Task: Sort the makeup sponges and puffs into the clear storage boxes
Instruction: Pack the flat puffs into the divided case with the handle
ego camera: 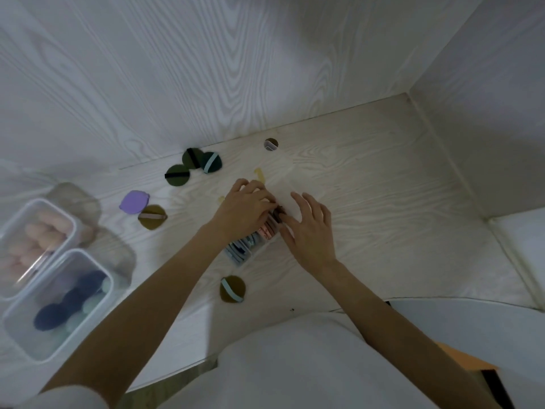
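Puffs stand on edge in rows inside the narrow clear divided box point(253, 246) at the middle of your pale wood-grain desk point(368, 178): blue-grey ones nearest you, pink ones next, dark brown ones at the far end. Your left hand point(244, 208) has its fingers curled over that far end, on the dark brown puffs point(277, 215); whether they pinch one you cannot tell, since the knuckles hide the tips. Your right hand point(309, 231) rests against the box's right side with fingers spread and nearly straight, gripping nothing.

Loose flat round puffs ring the box: three dark green ones point(191, 168) with straps by the back wall, a lilac one point(134, 202) touching an olive one point(152, 216) to the left, another olive puff point(233, 289) with a pale blue strap close to you. A round cable hole point(271, 144) sits in the desk behind.

At the left edge, two rounded clear tubs are blurred by motion: the farther tub point(38, 231) holds peach sponges, the nearer tub point(59, 302) navy and mint ones. Something yellowish point(259, 174) beyond your left hand is too faint to identify.
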Demonstrator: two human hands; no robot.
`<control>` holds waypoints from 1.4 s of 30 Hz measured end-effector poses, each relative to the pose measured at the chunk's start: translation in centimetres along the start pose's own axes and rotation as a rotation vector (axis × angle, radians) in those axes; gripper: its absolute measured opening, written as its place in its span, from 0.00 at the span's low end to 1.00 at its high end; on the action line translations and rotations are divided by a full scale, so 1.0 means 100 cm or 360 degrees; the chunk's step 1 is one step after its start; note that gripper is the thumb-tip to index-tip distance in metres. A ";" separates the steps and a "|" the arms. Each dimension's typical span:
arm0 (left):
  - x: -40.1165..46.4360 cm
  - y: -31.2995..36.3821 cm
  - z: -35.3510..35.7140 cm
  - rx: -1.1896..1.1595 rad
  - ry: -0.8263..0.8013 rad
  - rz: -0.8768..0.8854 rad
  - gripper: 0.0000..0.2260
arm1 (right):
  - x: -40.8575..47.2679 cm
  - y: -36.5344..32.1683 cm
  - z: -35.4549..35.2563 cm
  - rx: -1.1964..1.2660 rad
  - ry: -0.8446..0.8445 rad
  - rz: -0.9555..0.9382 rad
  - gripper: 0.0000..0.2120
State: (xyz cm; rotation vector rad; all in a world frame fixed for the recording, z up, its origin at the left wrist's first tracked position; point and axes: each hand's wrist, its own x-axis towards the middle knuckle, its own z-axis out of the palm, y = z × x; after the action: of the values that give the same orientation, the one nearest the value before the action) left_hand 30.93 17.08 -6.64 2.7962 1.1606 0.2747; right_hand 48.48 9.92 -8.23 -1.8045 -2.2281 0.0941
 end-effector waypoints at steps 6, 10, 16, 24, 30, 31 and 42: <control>-0.018 -0.001 -0.008 -0.0337 0.0283 -0.0312 0.14 | 0.007 0.000 -0.010 0.0153 0.0104 -0.0033 0.12; -0.055 -0.009 -0.023 -0.0512 0.0909 -0.0770 0.10 | 0.035 -0.012 -0.024 0.0399 0.0067 -0.0210 0.13; -0.103 -0.061 -0.028 -0.0893 0.0949 -0.1772 0.09 | 0.129 -0.060 -0.031 0.0572 -0.0305 -0.0590 0.12; -0.081 -0.138 -0.005 -0.0945 0.0309 -0.1983 0.18 | 0.229 -0.100 0.045 0.0189 -0.0806 -0.0410 0.19; -0.064 -0.150 0.009 -0.0465 -0.0063 -0.1778 0.19 | 0.234 -0.106 0.071 -0.0003 -0.0861 -0.0261 0.21; -0.063 -0.152 0.008 -0.0461 -0.0084 -0.1760 0.19 | 0.234 -0.106 0.073 0.0038 -0.0833 -0.0246 0.21; -0.084 -0.090 -0.029 -0.0573 0.0770 -0.1548 0.05 | 0.146 -0.074 -0.038 0.1109 -0.0196 0.0045 0.07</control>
State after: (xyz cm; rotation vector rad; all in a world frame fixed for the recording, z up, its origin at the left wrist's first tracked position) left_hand 18.30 17.49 -6.31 1.6269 2.1208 0.9399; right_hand 39.73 22.01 -0.48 -1.4567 -1.8915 0.8852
